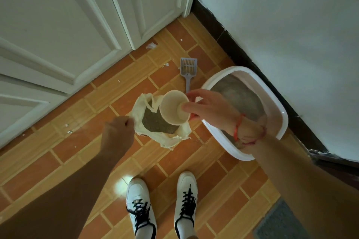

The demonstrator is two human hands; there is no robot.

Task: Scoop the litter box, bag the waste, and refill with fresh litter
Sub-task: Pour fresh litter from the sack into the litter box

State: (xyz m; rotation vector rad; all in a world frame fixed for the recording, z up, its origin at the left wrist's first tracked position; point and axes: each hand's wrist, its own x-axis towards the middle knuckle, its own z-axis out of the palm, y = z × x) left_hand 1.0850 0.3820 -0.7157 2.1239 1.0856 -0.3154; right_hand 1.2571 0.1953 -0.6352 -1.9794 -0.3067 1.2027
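Scoop (pixel 188 68) lies beyond bag (pixel 140 109); left fingers (pixel 126 121) pinch bag, right fingers (pixel 194 94) pinch cup (pixel 172 106)

Our single view sits on our head, facing steeply down at the tiled floor (pixel 58 157) from standing height. Our shoes (pixel 140 205) meet the bottom edge; door (pixel 58 25) upper left, wall (pixel 281 35) upper right.

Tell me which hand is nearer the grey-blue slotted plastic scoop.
Right. The right hand, holding a beige paper cup, is just by the scoop's handle; the left hand grips the cream bag's edge, farther off.
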